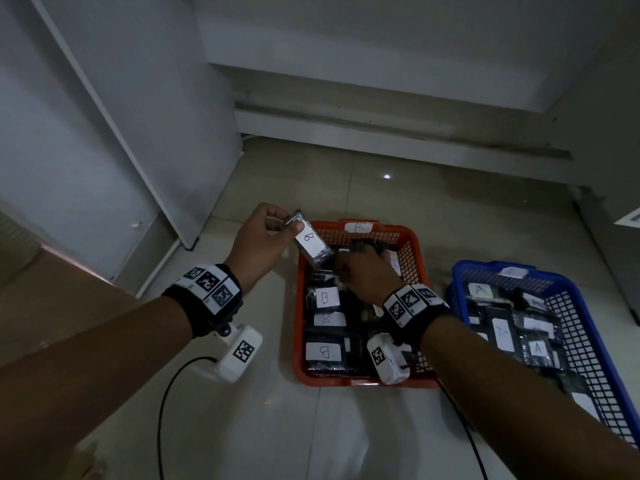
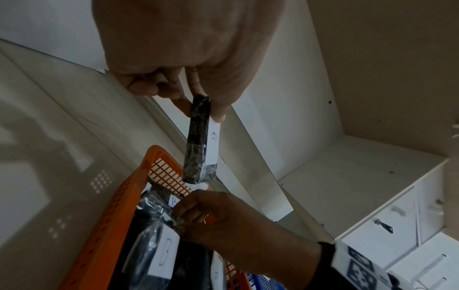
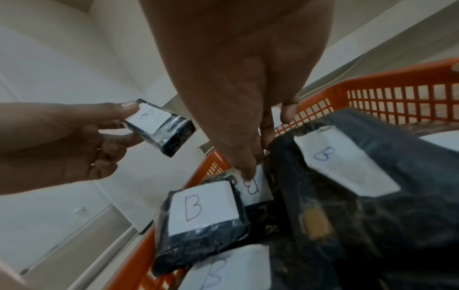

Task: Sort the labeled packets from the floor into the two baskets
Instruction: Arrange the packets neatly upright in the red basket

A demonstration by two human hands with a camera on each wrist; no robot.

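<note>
My left hand (image 1: 282,223) pinches one end of a black wrapped packet (image 1: 313,245) with a white label marked B. It hangs tilted above the far left corner of the orange basket (image 1: 412,244). In the left wrist view the packet (image 2: 198,141) is seen edge-on between thumb and fingers. My right hand (image 1: 356,265) is down inside the orange basket, fingers curled on the edge of a large dark B packet (image 3: 372,196). Several other B packets (image 1: 323,297) lie in that basket. The blue basket (image 1: 540,271) to the right holds packets marked A (image 1: 502,332).
A white cabinet (image 1: 104,133) stands at the left and a wall with a skirting (image 1: 381,126) runs behind the baskets. Black cables (image 1: 166,410) trail over the tiled floor by my arms. White drawers (image 2: 397,215) show in the left wrist view.
</note>
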